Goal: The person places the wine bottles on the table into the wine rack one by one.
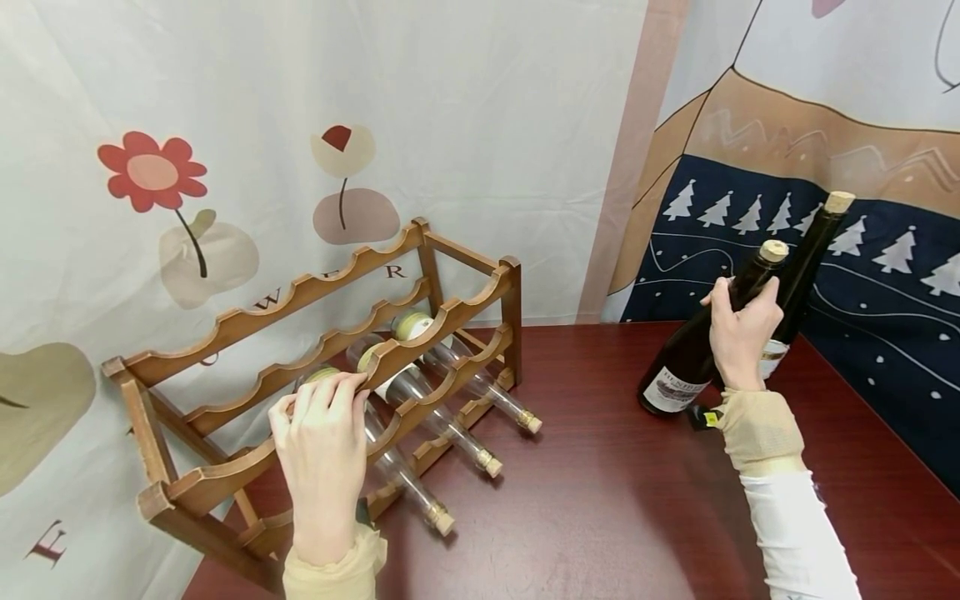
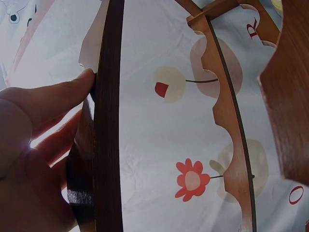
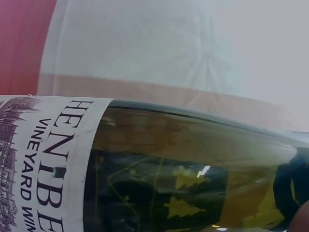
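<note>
My left hand grips the top front rail of a wooden wine rack. In the left wrist view, a fingertip of that hand presses on the dark rail's edge. On the right, my right hand holds a dark wine bottle around its upper part. This bottle is corked and leans, its base close over the table, and its white label shows large in the right wrist view. Just behind it is a second dark corked bottle, partly hidden by the hand.
Three clear corked bottles lie in the rack's lower row, necks toward the front. The rack stands on a reddish-brown table against a printed curtain. A small black object with a yellow mark is by the right wrist.
</note>
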`<state>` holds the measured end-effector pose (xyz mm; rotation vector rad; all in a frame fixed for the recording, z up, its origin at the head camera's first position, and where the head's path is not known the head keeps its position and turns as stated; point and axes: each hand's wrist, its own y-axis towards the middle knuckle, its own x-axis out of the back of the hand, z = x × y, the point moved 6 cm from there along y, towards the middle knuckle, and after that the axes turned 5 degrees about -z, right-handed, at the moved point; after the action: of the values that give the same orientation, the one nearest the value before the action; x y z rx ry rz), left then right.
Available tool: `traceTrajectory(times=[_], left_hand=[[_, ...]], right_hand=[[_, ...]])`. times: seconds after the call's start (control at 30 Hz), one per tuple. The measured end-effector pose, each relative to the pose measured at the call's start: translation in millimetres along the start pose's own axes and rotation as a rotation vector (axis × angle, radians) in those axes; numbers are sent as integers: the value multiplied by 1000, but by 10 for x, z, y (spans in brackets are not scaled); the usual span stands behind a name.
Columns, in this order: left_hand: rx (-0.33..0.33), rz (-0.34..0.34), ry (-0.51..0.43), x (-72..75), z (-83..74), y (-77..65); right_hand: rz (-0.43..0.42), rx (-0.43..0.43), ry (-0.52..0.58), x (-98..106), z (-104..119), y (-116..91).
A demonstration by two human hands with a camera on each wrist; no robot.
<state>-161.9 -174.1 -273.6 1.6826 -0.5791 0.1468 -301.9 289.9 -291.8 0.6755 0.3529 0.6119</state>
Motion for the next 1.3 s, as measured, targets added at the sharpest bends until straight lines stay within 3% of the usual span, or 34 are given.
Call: traceTrajectory(times=[0.37, 0.67, 1.0, 1.07, 1.3], left_hand=[[0, 0, -2, -2, -5, -4], [-1, -3, 0, 0, -12, -6], [-8, 16, 26, -12, -12, 5], [-23, 19, 33, -16, -22, 10], [-135, -92, -80, -10, -157, 32]], right_hand=[[-42, -16, 172, 96, 251, -170], [-100, -31, 332, 208, 632, -340], [-177, -37, 482, 304, 720, -475], [-187, -42, 513, 317, 719, -496], [-223, -91, 645, 342, 617, -580]])
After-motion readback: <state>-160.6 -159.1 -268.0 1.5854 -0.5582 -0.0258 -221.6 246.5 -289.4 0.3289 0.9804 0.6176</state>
